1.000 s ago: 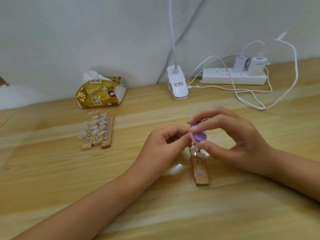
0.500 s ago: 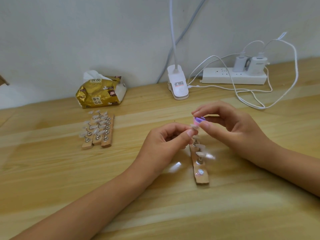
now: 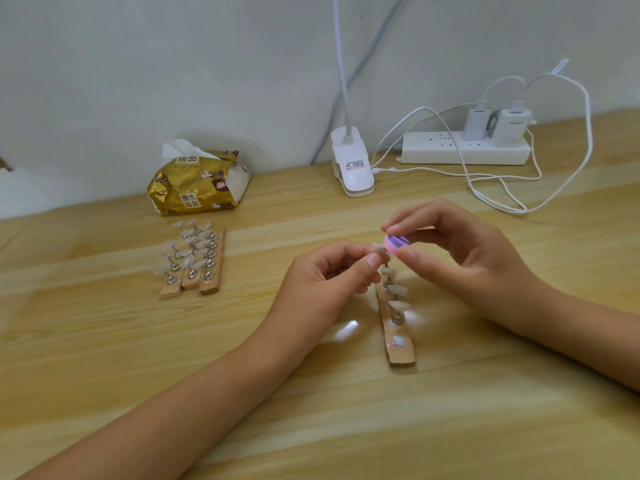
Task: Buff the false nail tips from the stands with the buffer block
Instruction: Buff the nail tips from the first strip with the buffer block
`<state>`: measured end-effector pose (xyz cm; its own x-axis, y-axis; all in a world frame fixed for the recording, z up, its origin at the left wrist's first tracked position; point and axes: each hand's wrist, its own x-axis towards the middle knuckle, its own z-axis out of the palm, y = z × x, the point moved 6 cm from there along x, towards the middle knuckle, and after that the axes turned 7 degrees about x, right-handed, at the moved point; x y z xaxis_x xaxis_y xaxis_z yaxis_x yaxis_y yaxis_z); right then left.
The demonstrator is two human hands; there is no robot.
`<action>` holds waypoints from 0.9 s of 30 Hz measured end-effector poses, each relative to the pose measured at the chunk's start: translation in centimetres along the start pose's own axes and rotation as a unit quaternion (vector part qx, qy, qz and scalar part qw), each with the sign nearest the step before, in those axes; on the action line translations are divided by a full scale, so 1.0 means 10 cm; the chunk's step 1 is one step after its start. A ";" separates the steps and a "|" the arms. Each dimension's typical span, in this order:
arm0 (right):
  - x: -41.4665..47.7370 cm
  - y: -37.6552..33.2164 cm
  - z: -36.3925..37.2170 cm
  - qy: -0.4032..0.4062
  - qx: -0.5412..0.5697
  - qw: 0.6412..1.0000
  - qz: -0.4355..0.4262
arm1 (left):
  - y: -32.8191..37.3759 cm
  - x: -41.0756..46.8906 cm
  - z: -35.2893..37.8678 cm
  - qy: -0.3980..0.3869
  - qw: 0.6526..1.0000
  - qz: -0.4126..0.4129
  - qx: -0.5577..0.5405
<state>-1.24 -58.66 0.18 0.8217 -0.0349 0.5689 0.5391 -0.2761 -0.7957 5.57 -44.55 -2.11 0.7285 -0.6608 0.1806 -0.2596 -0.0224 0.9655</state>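
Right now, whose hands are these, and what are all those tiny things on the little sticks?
This picture comes from a camera worn on a person's head, looking down at their own two hands. There is no machine here. The left hand pinches one false nail tip. The right hand pinches a small purple and pink buffer block, right beside that tip, to rub it smooth. Below them on the wooden table lies a wooden stand with more tips on small metal posts. Three more stands lie side by side to the left. At the back are a tissue pack, a white lamp clip and a power strip with chargers.
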 end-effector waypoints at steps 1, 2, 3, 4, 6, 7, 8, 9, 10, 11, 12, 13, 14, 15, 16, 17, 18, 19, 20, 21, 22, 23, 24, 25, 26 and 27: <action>-0.01 -0.03 0.01 -0.008 -0.020 1.000 -0.023 | 0.00 0.00 0.00 0.001 1.000 0.001 0.000; -0.01 -0.05 0.03 -0.016 -0.033 0.999 -0.040 | 0.01 0.00 -0.01 0.002 1.000 0.001 0.001; -0.01 -0.02 0.03 -0.017 -0.035 0.999 -0.031 | 0.01 0.00 -0.01 0.004 1.000 0.000 0.001; 0.01 0.03 0.02 -0.008 -0.025 1.000 0.001 | 0.00 0.00 -0.01 0.007 1.000 -0.002 -0.001; 0.03 0.12 -0.03 0.026 0.003 0.998 0.060 | 0.00 0.01 -0.02 0.012 1.000 -0.004 -0.008; 0.03 0.15 -0.07 0.049 0.021 0.996 0.067 | 0.01 0.01 -0.01 0.012 1.000 -0.005 -0.011; 0.04 0.14 -0.09 0.069 0.044 0.995 0.062 | 0.01 0.01 -0.01 0.011 1.000 -0.006 -0.013; 0.03 0.11 -0.11 0.085 0.068 0.993 0.052 | 0.01 0.01 0.00 0.011 1.000 -0.007 -0.014; 0.03 0.08 -0.12 0.092 0.085 0.991 0.041 | 0.00 0.01 -0.01 0.013 1.000 -0.008 -0.014; 0.02 0.05 -0.11 0.085 0.091 0.992 0.026 | 0.00 0.01 -0.01 0.015 1.000 -0.009 -0.015; 0.01 0.02 -0.08 0.065 0.086 0.994 0.014 | 0.00 0.01 -0.02 0.016 1.000 -0.009 -0.016; 0.00 0.01 -0.04 0.038 0.067 0.997 0.005 | 0.00 0.02 -0.02 0.016 1.000 -0.010 -0.017; 0.00 0.01 -0.01 0.014 0.046 0.999 0.004 | -0.01 0.02 -0.03 0.015 1.000 -0.011 -0.016; 0.00 0.02 0.01 0.001 0.029 1.000 0.009 | 0.00 0.02 -0.03 0.013 1.000 -0.011 -0.015; 0.00 0.03 0.01 0.000 0.023 1.000 0.019 | 0.00 0.02 -0.02 0.012 1.000 -0.011 -0.013; -0.01 0.03 0.01 0.003 0.023 1.000 0.021 | 0.00 0.01 -0.02 0.011 1.000 -0.009 -0.013; -0.01 0.02 0.01 0.003 0.019 1.000 0.010 | 0.00 0.01 -0.01 0.009 1.000 -0.008 -0.014; -0.01 0.00 0.01 0.001 0.007 1.000 -0.005 | 0.01 0.01 -0.01 0.007 1.000 -0.007 -0.015; -0.01 -0.01 0.01 -0.005 -0.006 1.000 -0.016 | 0.01 0.01 0.00 0.007 1.000 -0.005 -0.015; 0.01 0.02 0.00 -0.005 -0.013 1.000 -0.006 | 0.01 0.01 0.00 0.008 1.000 -0.004 -0.015; 0.03 0.07 -0.01 0.004 -0.010 1.000 0.026 | 0.01 0.01 0.00 0.011 1.000 -0.001 -0.015; 0.04 0.12 -0.03 0.019 0.003 0.998 0.065 | 0.02 0.00 0.00 0.014 1.000 0.002 -0.017; 0.05 0.16 -0.06 0.036 0.020 0.995 0.094 | 0.03 0.00 0.00 0.014 1.000 0.006 -0.020; 0.05 0.19 -0.09 0.054 0.036 0.992 0.105 | 0.04 -0.01 0.00 0.013 1.000 0.008 -0.023; 0.05 0.19 -0.12 0.067 0.050 0.992 0.098 | 0.04 -0.01 0.00 0.012 1.000 0.008 -0.022; 0.05 0.16 -0.12 0.073 0.060 0.992 0.082 | 0.04 -0.01 -0.01 0.014 1.000 0.006 -0.019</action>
<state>-0.21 -60.27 -0.59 0.8697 -0.2110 0.4462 0.4253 -0.1382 -0.8944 5.44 -44.44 -1.71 0.7427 -0.6399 0.1973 -0.2449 0.0147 0.9694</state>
